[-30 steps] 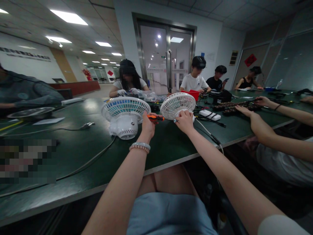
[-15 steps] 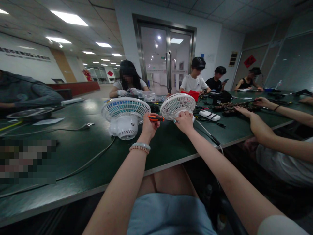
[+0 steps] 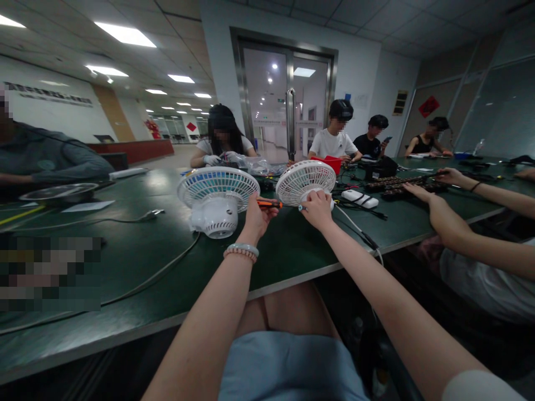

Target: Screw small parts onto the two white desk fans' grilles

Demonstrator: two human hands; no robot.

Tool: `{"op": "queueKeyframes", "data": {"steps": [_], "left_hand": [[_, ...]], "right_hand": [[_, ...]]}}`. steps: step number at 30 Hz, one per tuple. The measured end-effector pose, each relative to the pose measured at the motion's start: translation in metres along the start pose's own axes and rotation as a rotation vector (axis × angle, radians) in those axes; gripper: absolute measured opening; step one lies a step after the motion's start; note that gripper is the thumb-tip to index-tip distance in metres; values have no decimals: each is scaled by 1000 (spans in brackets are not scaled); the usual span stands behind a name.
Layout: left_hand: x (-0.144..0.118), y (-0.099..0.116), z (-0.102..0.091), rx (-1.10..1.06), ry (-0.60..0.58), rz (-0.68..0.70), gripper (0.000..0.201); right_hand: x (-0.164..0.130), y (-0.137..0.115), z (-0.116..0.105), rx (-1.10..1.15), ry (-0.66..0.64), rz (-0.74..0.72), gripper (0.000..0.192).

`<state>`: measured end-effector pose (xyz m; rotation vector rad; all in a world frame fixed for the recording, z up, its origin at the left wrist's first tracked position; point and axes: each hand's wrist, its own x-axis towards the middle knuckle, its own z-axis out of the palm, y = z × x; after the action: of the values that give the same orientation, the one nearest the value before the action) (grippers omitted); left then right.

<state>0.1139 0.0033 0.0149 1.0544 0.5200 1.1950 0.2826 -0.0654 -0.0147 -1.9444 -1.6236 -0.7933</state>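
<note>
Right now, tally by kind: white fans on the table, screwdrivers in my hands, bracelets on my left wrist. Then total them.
White fans: 2
Screwdriver: 1
Bracelets: 2
Total: 5

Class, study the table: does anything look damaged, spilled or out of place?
Nothing looks spilled or plainly damaged. The fan on the left looks slightly odd: its housing seems to rest directly on the table, with no stand showing.

- office-type workshop
- green worktable (image 3: 288, 253) below left hand (image 3: 256, 217), right hand (image 3: 317, 209)
- screwdriver (image 3: 268, 204) in left hand
- co-workers (image 3: 333, 143) seated beyond both hands
- glass double door (image 3: 267, 89) farther past hands
- ceiling light panels (image 3: 125, 34) overhead
</note>
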Motion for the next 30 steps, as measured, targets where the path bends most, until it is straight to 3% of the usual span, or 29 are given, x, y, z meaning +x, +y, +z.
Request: {"op": "queueKeyframes", "data": {"steps": [6,16,21,30], "left_hand": [[2,-2,-3,90,-45,80,31],[6,-5,-10,361,57,202,36],[3,-3,-8,345,2,185,44],[2,-5,-6,268,-26,177,38]], "right_hand": [[0,-1,-2,7,-9,3,22],[0,0,1,-1,-3,-6,21],[0,0,1,-12,-11,1,22],[0,-1,-1,-10,-12,11,23]]}}
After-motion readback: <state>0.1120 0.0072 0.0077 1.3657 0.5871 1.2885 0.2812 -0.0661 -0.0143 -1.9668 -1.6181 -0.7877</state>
